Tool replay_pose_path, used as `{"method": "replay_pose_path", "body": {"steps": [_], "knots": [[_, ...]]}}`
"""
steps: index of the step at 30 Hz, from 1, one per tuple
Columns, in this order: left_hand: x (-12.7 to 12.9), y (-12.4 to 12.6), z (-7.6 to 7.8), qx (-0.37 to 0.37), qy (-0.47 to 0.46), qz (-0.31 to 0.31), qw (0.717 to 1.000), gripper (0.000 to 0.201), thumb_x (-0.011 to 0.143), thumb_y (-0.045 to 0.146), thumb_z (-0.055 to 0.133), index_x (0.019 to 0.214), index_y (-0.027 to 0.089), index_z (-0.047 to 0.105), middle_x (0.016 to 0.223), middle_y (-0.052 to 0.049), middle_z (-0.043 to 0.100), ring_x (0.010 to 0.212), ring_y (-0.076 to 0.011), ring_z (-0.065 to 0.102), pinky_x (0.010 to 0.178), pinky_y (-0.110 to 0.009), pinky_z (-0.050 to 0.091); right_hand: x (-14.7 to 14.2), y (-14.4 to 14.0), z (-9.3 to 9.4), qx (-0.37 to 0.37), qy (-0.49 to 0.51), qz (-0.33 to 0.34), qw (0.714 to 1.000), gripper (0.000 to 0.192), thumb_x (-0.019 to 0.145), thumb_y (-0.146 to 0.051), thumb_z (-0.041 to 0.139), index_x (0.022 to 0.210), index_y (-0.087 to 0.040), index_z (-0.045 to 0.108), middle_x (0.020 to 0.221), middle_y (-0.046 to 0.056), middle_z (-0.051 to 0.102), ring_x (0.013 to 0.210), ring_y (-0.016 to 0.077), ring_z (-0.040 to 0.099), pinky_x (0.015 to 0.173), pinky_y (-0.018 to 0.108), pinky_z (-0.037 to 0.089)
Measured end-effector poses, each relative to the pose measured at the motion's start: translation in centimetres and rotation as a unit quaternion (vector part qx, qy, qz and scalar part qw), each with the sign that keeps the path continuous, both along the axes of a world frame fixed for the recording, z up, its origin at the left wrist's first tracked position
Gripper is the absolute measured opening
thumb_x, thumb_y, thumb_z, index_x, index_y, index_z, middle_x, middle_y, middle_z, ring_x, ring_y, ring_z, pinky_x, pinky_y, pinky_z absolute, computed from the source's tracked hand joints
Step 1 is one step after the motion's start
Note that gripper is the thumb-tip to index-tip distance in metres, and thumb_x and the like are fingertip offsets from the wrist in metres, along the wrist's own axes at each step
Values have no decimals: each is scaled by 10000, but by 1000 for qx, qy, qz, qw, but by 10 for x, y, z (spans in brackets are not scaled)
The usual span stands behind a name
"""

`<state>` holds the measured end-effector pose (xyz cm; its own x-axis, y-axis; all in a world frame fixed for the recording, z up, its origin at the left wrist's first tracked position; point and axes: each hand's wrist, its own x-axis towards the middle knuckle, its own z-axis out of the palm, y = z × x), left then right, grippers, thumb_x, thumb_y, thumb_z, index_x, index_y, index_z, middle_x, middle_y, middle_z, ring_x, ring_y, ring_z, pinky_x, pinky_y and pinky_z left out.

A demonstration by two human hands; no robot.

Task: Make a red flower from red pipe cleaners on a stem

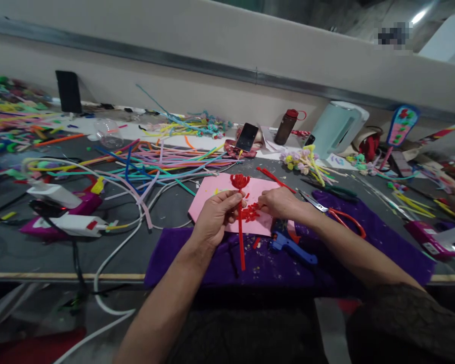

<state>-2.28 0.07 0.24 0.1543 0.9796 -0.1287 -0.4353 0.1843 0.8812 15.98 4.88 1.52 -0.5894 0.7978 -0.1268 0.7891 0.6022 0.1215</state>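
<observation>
Forearms (170, 303) are reached in from the near left and near right, angled so that both hands are brought together over the middle of the workplace.

Beneath them, the grey tabletop (7, 258) is spread with supplies. Its near edge is overhung by a purple cloth (265, 268), probably laid there to catch scraps, since small flecks are scattered over it. At the far left, long coloured fuzzy stems (189, 157) are heaped, seemingly kept out of the way yet within reach. On the cloth's far part a pink sheet (208, 192) is laid flat, apparently as a pale ground on which small parts are easily picked out.

By the left hand (218, 212), clamped just under the bloom, a red flower (241, 237) is held upright above the sheet, its stem hanging toward the near side; the head is presumably left free for work. The fingertips of the right hand (276, 202) are drawn together beside the red pieces (252, 211); whether one is pinched cannot be told. To the right, scissors (324, 208) and a blue-handled tool (293, 248) are laid, likely for quick pick-up.
</observation>
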Motion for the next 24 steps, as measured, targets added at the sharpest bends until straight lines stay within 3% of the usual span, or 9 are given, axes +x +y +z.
{"method": "replay_pose_path", "body": {"steps": [3,5,9,11,13,18,24], "knots": [[0,0,0,-1,3,-5,1000,228,629,302,685,758,130,608,610,5,597,421,-29,433,354,-145,238,6,2,5,-17,113,-3,993,144,754,-172,493,787,-145,631,742,51,648,664,131,562,527,203,317],[0,0,0,-4,7,-9,1000,224,635,298,683,761,128,608,608,5,591,418,-28,431,352,-143,237,10,1,8,-84,231,10,969,119,747,-164,485,773,-141,599,678,16,609,596,100,531,523,187,344],[1,0,-2,-3,12,-13,1000,220,639,301,684,744,123,607,608,8,577,413,-22,422,346,-141,235,14,-5,10,-268,425,-6,865,63,735,-167,478,749,-140,533,637,-28,539,506,65,500,467,167,387],[1,1,-4,2,14,-22,1000,220,647,306,680,744,121,612,617,9,573,412,-17,416,344,-137,234,12,-10,10,-312,473,-22,824,45,715,-163,495,741,-140,524,639,-35,531,477,53,485,439,162,387],[2,1,-6,3,12,-32,999,228,648,308,682,763,122,617,624,10,571,415,-13,412,346,-131,240,9,-14,10,-325,503,-35,800,42,698,-153,507,732,-139,526,625,-42,523,455,44,467,425,157,385],[3,1,-8,-8,-5,-54,998,241,642,281,687,807,121,617,602,19,553,426,-14,425,356,-116,261,-1,-19,8,-332,533,-56,776,30,673,-137,519,700,-144,529,539,-68,477,392,35,411,382,155,360],[3,1,-6,-35,-16,-51,998,170,625,206,675,745,115,596,563,28,537,421,-26,454,357,-122,290,-4,-22,5,-311,544,-65,777,38,675,-149,532,712,-147,540,557,-56,478,421,40,392,385,152,329]]}}
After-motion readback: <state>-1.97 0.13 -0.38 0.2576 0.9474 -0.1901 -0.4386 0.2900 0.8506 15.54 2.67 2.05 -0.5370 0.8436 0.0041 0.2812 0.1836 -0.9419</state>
